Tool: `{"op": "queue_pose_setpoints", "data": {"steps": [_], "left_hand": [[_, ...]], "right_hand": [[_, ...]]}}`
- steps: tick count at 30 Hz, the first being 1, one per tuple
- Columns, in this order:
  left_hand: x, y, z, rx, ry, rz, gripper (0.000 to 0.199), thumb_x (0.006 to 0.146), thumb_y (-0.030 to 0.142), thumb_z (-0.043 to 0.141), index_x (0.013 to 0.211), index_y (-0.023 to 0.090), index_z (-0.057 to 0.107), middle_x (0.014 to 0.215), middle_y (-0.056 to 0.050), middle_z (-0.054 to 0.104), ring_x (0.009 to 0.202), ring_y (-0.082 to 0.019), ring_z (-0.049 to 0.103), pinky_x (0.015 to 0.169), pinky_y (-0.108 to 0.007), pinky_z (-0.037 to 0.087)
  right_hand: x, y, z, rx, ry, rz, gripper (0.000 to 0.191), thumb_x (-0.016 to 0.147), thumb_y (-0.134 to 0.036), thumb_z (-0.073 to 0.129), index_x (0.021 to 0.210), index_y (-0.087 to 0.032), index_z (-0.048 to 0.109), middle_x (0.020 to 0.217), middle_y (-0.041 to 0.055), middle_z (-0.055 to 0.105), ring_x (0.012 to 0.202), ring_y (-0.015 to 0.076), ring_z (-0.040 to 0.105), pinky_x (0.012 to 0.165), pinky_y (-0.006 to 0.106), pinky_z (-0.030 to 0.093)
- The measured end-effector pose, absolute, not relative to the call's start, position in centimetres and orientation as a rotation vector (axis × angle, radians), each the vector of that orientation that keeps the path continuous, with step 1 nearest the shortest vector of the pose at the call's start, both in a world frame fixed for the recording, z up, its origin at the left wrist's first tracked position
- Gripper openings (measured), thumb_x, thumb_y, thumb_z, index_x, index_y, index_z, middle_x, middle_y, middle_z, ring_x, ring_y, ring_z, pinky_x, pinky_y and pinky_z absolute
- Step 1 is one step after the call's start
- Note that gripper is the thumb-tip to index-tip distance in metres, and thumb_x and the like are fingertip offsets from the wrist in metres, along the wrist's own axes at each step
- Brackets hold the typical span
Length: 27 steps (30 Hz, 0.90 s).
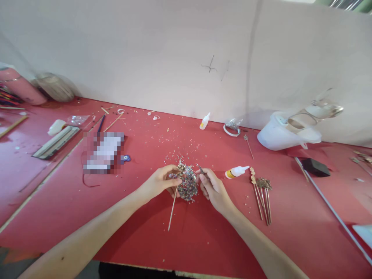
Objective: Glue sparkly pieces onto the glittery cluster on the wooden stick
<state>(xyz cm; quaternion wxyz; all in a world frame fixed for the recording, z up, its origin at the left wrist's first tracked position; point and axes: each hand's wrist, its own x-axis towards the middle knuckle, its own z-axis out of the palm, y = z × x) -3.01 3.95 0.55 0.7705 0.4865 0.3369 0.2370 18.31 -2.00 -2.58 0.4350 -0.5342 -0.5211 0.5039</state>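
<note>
My left hand (165, 180) is closed on a gold hair stick (173, 209), its ornamented head (182, 168) up near my fingertips and its thin shaft slanting down toward me. Beneath and beside it lies a heap of tiny multicoloured beads or rhinestones (188, 188) on the red table. At the right edge of that heap, my right hand (211, 188) pinches a slim dark tweezers-like tool (201, 169), pointing up and left. Most of the tool is hidden by my fingers.
Right of my hands lie a glue bottle (236, 171) and several gold hair sticks (263, 201). Farther back are another glue bottle (205, 121), a white ring (231, 130) and a white container (276, 131). A blurred-out flat object (104, 152) lies left. A pale wall (162, 58) bounds the table.
</note>
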Motion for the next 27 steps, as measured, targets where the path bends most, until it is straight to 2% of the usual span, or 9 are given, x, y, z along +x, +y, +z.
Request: {"op": "queue_pose_setpoints", "data": {"steps": [2,4,7,9,11,13,16,21,27], "left_hand": [[-3.1,3.7,0.7,1.051,0.668,0.474,0.03,0.079,0.029,0.069,0.101,0.016,0.054,0.105,-0.01,0.064,0.055,-0.014,0.067,0.052,-0.028,0.054],[-3.2,3.6,0.7,1.046,0.647,0.469,0.029,0.079,0.029,0.069,0.101,0.016,0.053,0.097,-0.008,0.066,0.055,-0.015,0.068,0.052,-0.027,0.054],[-3.0,3.5,0.6,1.049,0.693,0.502,0.03,0.079,0.029,0.069,0.101,0.016,0.055,0.085,-0.005,0.065,0.055,-0.015,0.067,0.052,-0.027,0.055],[-2.9,3.5,0.4,1.047,0.701,0.509,0.03,0.079,0.029,0.07,0.102,0.016,0.056,0.085,-0.004,0.064,0.057,-0.016,0.068,0.053,-0.028,0.055],[-2.8,3.5,0.3,1.029,0.697,0.51,0.033,0.078,0.03,0.071,0.103,0.016,0.055,0.084,-0.004,0.065,0.058,-0.016,0.068,0.053,-0.028,0.056],[-2.7,3.4,0.2,1.0,0.693,0.508,0.036,0.077,0.031,0.072,0.103,0.016,0.053,0.081,-0.004,0.066,0.058,-0.017,0.068,0.054,-0.029,0.056],[-2.7,3.2,0.0,0.968,0.682,0.517,0.036,0.078,0.032,0.071,0.102,0.015,0.05,0.078,-0.005,0.069,0.059,-0.017,0.069,0.056,-0.029,0.056],[-2.6,2.8,-0.2,1.002,0.659,0.492,0.033,0.08,0.033,0.07,0.1,0.016,0.05,0.079,-0.006,0.072,0.058,-0.016,0.069,0.054,-0.027,0.056],[-2.6,2.3,0.2,1.092,0.684,0.48,0.027,0.08,0.033,0.069,0.091,0.015,0.053,0.074,-0.004,0.069,0.058,-0.016,0.069,0.058,-0.029,0.058]], "right_hand": [[18.0,-1.9,-2.4,-1.304,-1.285,1.239,0.022,0.094,-0.044,0.045,0.1,-0.024,0.052,0.075,-0.0011,0.056,0.054,0.011,0.051,0.055,0.027,0.046],[17.6,-1.7,-2.1,-1.251,-1.23,1.261,0.023,0.093,-0.046,0.046,0.097,-0.024,0.054,0.083,0.0026,0.061,0.069,0.0158,0.06,0.065,0.031,0.051],[17.3,-1.5,-1.6,-1.209,-1.177,1.315,0.025,0.09,-0.048,0.05,0.097,-0.025,0.057,0.099,0.0066,0.063,0.087,0.0202,0.063,0.075,0.034,0.053],[17.3,-1.6,-1.5,-1.219,-1.184,1.323,0.025,0.09,-0.047,0.051,0.097,-0.024,0.058,0.101,0.0068,0.064,0.089,0.0202,0.063,0.08,0.036,0.052],[17.4,-1.8,-1.4,-1.246,-1.178,1.271,0.026,0.09,-0.047,0.052,0.097,-0.023,0.058,0.097,0.0062,0.064,0.083,0.0188,0.063,0.077,0.035,0.052],[17.5,-2.0,-1.4,-1.284,-1.159,1.19,0.027,0.089,-0.047,0.053,0.098,-0.022,0.058,0.089,0.0049,0.063,0.072,0.0161,0.061,0.065,0.03,0.051],[17.3,-2.3,-1.4,-1.348,-1.168,1.156,0.028,0.088,-0.047,0.054,0.098,-0.021,0.059,0.075,0.0011,0.056,0.06,0.0124,0.052,0.053,0.025,0.043],[16.2,-2.5,-0.9,-1.381,-1.209,1.261,0.027,0.086,-0.047,0.056,0.091,-0.021,0.059,0.063,-0.0032,0.048,0.053,0.0105,0.044,0.051,0.024,0.039],[15.0,-3.1,-0.2,-1.345,-1.165,1.37,0.026,0.083,-0.046,0.061,0.091,-0.022,0.055,0.067,-0.0027,0.053,0.06,0.012,0.052,0.055,0.025,0.042]]}}
